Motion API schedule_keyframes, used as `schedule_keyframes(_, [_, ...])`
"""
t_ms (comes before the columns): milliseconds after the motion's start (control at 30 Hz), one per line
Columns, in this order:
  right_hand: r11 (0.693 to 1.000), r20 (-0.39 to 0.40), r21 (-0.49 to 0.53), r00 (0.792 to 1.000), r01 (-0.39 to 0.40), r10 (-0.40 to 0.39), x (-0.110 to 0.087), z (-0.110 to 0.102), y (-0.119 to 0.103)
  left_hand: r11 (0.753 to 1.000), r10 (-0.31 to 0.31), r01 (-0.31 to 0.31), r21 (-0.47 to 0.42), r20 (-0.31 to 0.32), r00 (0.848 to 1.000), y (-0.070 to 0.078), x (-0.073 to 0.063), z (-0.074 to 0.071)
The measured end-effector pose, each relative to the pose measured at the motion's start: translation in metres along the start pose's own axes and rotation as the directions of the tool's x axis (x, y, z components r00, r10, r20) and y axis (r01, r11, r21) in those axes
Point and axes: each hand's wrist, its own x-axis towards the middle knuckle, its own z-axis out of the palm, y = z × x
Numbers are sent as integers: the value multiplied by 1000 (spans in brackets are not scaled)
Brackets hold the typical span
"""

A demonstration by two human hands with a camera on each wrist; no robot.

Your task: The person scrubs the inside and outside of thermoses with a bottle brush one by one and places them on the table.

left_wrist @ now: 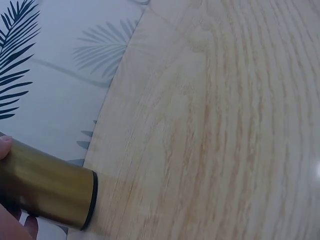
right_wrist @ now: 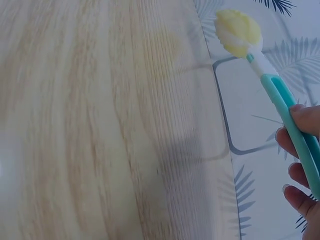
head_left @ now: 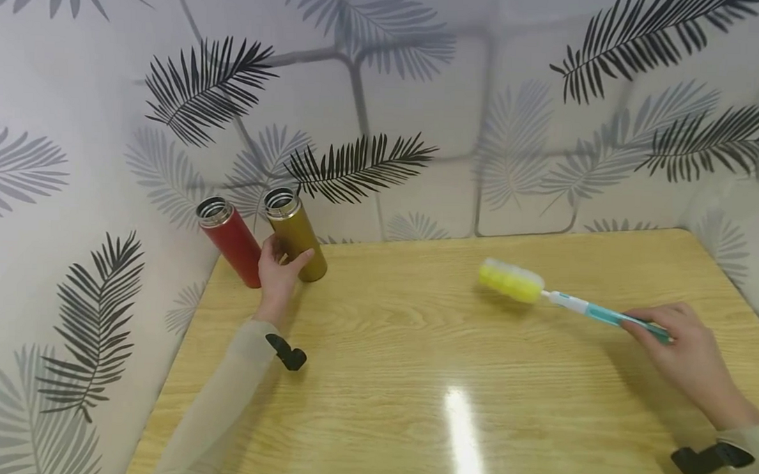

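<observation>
My left hand (head_left: 279, 272) grips a gold thermos flask (head_left: 298, 237) round its lower body, at the back left of the table. The flask has no lid and its steel mouth faces up; its black base edge shows in the left wrist view, where the gold flask (left_wrist: 47, 185) enters from the left. Just left of it stands a red thermos flask (head_left: 231, 242), also lidless. Over on the right, my right hand (head_left: 683, 349) holds a bottle brush (head_left: 593, 312) by its teal handle. Its yellow sponge head (head_left: 511, 280) points left, above the table.
The wood-grain table (head_left: 381, 362) runs back to a wall (head_left: 421, 113) with leaf-patterned covering, which also borders it on the left. Both flasks stand close to that back left corner. A bright light reflection lies on the tabletop near the front.
</observation>
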Motion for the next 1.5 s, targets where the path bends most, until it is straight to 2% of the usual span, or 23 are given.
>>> schedule_keyframes(200, [989, -20, -12, 989, -148, 148, 2, -9, 5, 1000, -2, 2, 13, 7, 1000, 0, -2, -3])
schedule_keyframes(333, [961, -29, -38, 961, -275, 274, 1, -17, 11, 999, -4, 3, 35, 23, 1000, 0, -3, -5])
schedule_keyframes(433, [946, -64, -37, 945, -322, 319, -1, -22, 16, 999, -17, 15, 36, 52, 999, 1, -6, -6])
schedule_keyframes(567, [922, -96, -40, 920, -385, 380, -3, -28, 23, 999, -38, 36, 32, 61, 997, 5, -22, -8])
schedule_keyframes(633, [893, -114, -43, 890, -449, 442, -6, -30, 28, 999, -36, 36, 11, 39, 999, 6, -33, -7])
schedule_keyframes(767, [802, -113, -65, 803, -593, 585, -11, -31, 35, 1000, -9, 9, -29, 9, 1000, 10, -55, -7])
schedule_keyframes(833, [748, -86, -109, 756, -655, 649, -13, -31, 37, 1000, 9, -8, -13, 19, 1000, 10, -63, -6])
schedule_keyframes(900, [715, -49, -128, 724, -688, 688, -15, -32, 39, 1000, 20, -21, 14, 46, 999, 11, -71, -6])
schedule_keyframes(967, [713, -5, -148, 722, -685, 692, -17, -33, 42, 999, 25, -28, 38, 76, 997, 10, -79, -5])
schedule_keyframes(1100, [776, 115, -209, 773, -596, 624, -21, -35, 49, 993, 31, -51, 111, 171, 985, 7, -91, -2])
schedule_keyframes(1200, [805, 199, -281, 788, -523, 582, -23, -35, 50, 983, 28, -76, 170, 266, 964, 6, -99, 1])
schedule_keyframes(1333, [807, 262, -330, 774, -490, 577, -22, -32, 47, 971, 9, -97, 220, 370, 929, 7, -106, 6])
schedule_keyframes(1400, [811, 268, -333, 776, -482, 571, -22, -31, 45, 968, 4, -104, 229, 399, 917, 6, -109, 9])
schedule_keyframes(1500, [806, 281, -342, 766, -483, 578, -20, -30, 44, 963, 24, -136, 233, 427, 904, 5, -112, 12])
